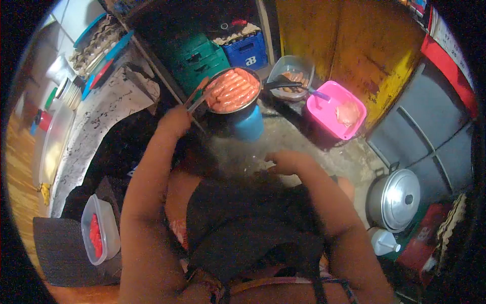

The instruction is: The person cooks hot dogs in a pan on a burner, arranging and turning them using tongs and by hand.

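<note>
On the left side, my left hand (175, 120) is closed around a pair of tongs (196, 103), which reach to the near left rim of a frying pan (226, 110). Several reddish-orange sausages (233, 90) fill the pan side by side. The pan's black handle (284, 85) points right. Beneath the pan, a blue cylindrical object (248, 124) shows; how the two meet is hidden. My right hand (288, 163) hovers over my lap, fingers partly stretched and apart, with nothing visible in it.
Right of the pan are a clear container (292, 66) with browned sausages and a pink basin (324, 119) holding a plastic bag. A lidded metal pot (400, 200) stands at right. A plastic tub (107, 223) with something red is at lower left. Crates (202, 63) stand behind.
</note>
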